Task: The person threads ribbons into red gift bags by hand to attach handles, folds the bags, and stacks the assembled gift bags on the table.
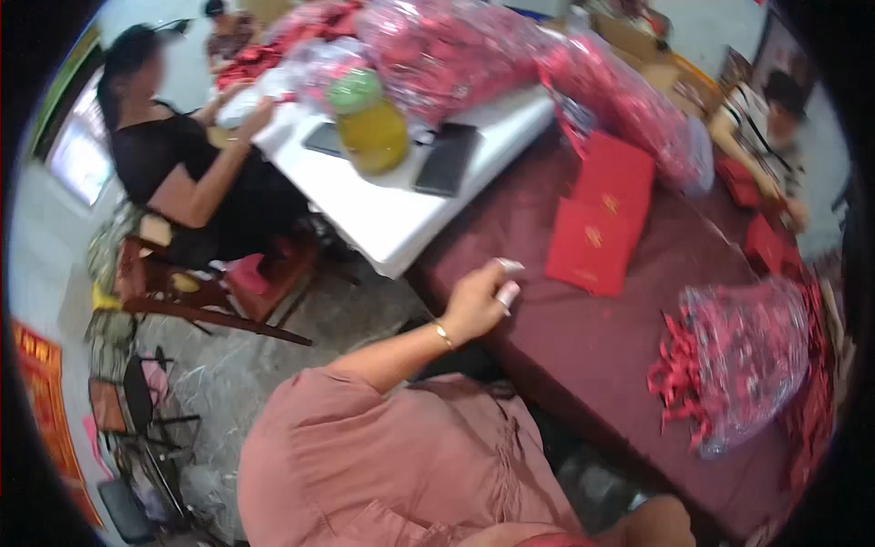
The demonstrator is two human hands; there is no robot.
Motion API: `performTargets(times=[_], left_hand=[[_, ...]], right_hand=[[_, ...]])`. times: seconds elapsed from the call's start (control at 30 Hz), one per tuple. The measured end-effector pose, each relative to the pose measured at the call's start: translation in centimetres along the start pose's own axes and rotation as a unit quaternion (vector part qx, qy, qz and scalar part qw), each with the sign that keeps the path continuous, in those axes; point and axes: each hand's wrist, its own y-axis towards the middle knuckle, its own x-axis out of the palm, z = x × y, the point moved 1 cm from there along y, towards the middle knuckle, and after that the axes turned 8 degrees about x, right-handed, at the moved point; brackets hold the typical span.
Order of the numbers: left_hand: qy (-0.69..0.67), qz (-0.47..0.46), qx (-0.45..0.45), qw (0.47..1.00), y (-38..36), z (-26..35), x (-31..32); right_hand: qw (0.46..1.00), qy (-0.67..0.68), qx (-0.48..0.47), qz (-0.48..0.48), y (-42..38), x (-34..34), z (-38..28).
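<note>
My left hand (476, 303), with a gold bracelet at the wrist, is over the near edge of the dark maroon cloth-covered table (583, 351). White coverings sit on two of its fingertips, which are apart, and I see nothing between them. Nearest to it lie red paper envelopes (592, 242) with gold marks, overlapping one another flat on the cloth. At the bottom edge shows a bare part of my right arm (652, 524); the right hand itself is out of the picture.
A clear bag of red ribboned pieces (743, 360) lies to the right. On the white table (387, 232) are a green-lidded jar (369, 128), a dark phone (447, 159) and large bags of red items (447, 55). One person (173, 164) sits left, another (766, 137) works at right.
</note>
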Motion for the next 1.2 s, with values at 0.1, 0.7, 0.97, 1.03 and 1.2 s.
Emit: performTargets(times=[0.1, 0.7, 0.97, 1.03, 1.2], left_hand=[[-0.013, 0.012, 0.03, 0.999, 1.1, 1.0, -0.5], [0.103, -0.186, 0.187, 0.959, 14.5, -1.7, 5.2], [0.226, -0.142, 0.293, 0.918, 12.0, 0.9, 5.2], [0.22, -0.132, 0.311, 0.915, 11.1, 1.1, 5.1], [0.164, -0.16, 0.226, 0.947, 9.3, 1.2, 4.9]], right_hand=[[0.999, -0.037, 0.005, 0.037, 0.0, -0.5, -0.3], [0.939, -0.008, 0.262, -0.222, -3.8, 20.7, 9.1], [0.946, -0.101, 0.282, -0.12, -5.6, 14.8, 16.0], [0.944, -0.118, 0.28, -0.127, -5.5, 14.9, 17.5], [0.931, -0.211, 0.241, -0.171, -6.5, 17.2, 20.1]])
